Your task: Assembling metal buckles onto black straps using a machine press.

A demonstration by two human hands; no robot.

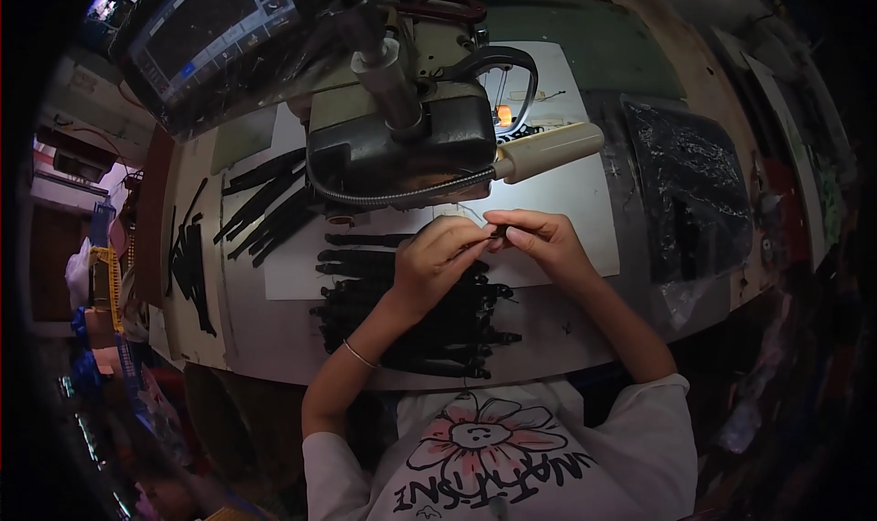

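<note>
My left hand (436,258) and my right hand (551,244) meet below the head of a sewing machine (402,132). Both are closed, thumbs and fingers pinched around a small dark piece (499,232). Most of it is covered by my fingertips, so its kind cannot be made out. Under my left hand and forearm lies a row of black straps (402,324), side by side across the near part of the table. Part of that row is hidden by my left arm. A white sheet-like surface (585,219) under the machine is lit brightly.
More black straps (269,201) lie left of the machine, with another bunch (189,265) farther left. A clear plastic bag (690,187) with dark contents rests at right. A cream-coloured lamp (553,151) juts out above my hands. A screen (210,37) stands at upper left.
</note>
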